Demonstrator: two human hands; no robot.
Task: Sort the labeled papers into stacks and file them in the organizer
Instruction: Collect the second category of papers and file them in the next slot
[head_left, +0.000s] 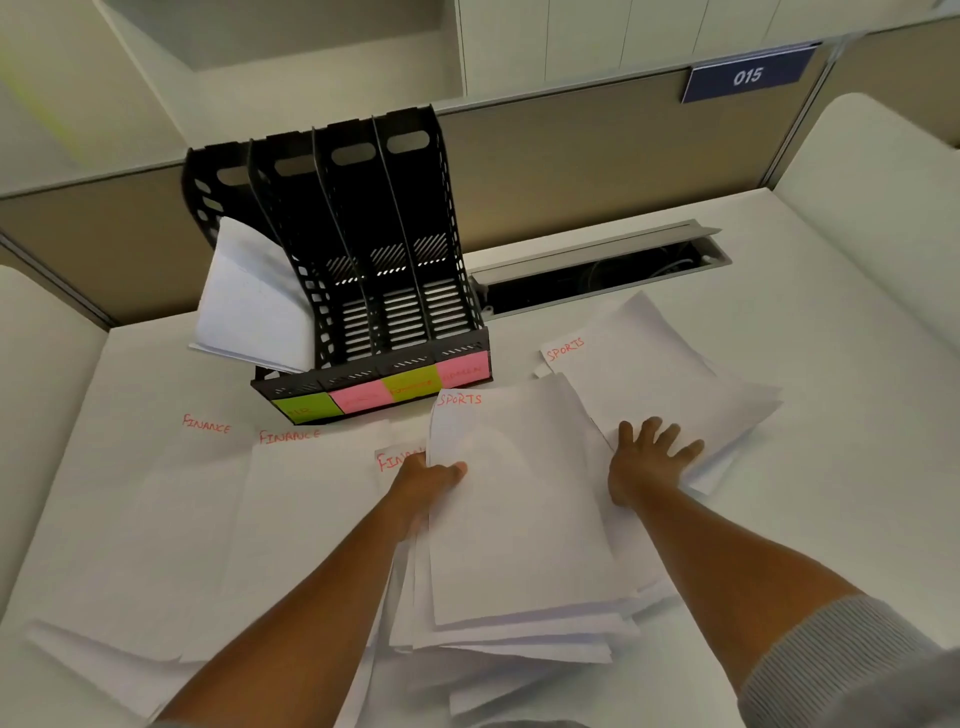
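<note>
Loose sheets (498, 639) at lower centre; left hand (431, 480) pinches the top SPORTS sheet's (519, 493) edge to lift it, while right hand (652, 457) lies open, flattening the SPORTS stack (665, 374).

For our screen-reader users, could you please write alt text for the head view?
The left hand grips a SPORTS sheet while the right hand presses another SPORTS stack; FINANCE sheets lie left, before a black organizer.

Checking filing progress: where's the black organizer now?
Head view, upper centre-left: the organizer stands on the desk against the partition, behind the Finance papers.
</note>
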